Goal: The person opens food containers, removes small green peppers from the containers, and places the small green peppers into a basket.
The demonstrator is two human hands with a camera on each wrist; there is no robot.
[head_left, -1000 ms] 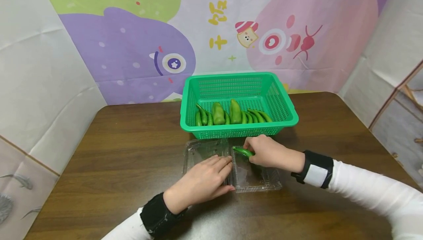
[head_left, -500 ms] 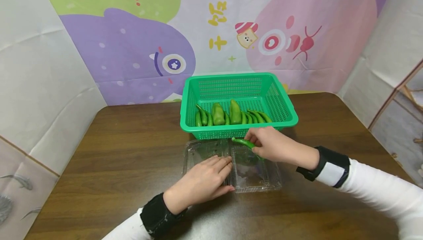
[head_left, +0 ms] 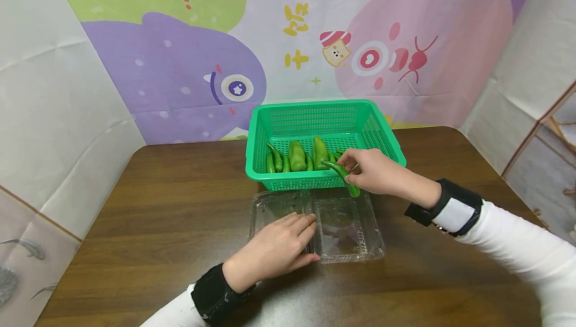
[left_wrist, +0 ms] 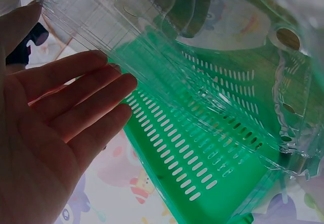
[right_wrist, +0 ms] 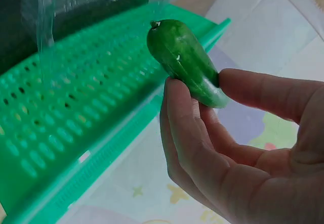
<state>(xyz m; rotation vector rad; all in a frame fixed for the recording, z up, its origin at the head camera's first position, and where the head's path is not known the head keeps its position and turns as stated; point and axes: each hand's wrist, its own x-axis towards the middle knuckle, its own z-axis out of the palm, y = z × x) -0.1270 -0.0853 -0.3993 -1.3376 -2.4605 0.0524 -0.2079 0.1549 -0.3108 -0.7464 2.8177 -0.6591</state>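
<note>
My right hand (head_left: pixel 380 172) pinches a slim green chili pepper (head_left: pixel 353 190) between thumb and fingertips. It holds the pepper at the front rim of a green plastic basket (head_left: pixel 292 181), overlapping the rim in the head view. In the right wrist view the pepper's rounded end (right_wrist: pixel 177 49) sticks out past the fingers. My left hand (head_left: pixel 274 247) rests with fingers straight over the hinge of a clear plastic clamshell box (head_left: pixel 339 222), which lies unfolded on the table. Inside the basket lie several green peppers, two of them thick (head_left: pixel 297 157); the right hand hides some at the right.
The brown wooden table (head_left: pixel 171 217) bears the basket at the back and the clamshell box in front of it. Behind the table hangs a cartoon-printed cloth (head_left: pixel 306 82). Pale panels (head_left: pixel 58 92) stand at both sides.
My right hand has lifted the chili pepper from over the right half of the clear box and moved it back to the basket's front rim. My left hand has stayed still.
</note>
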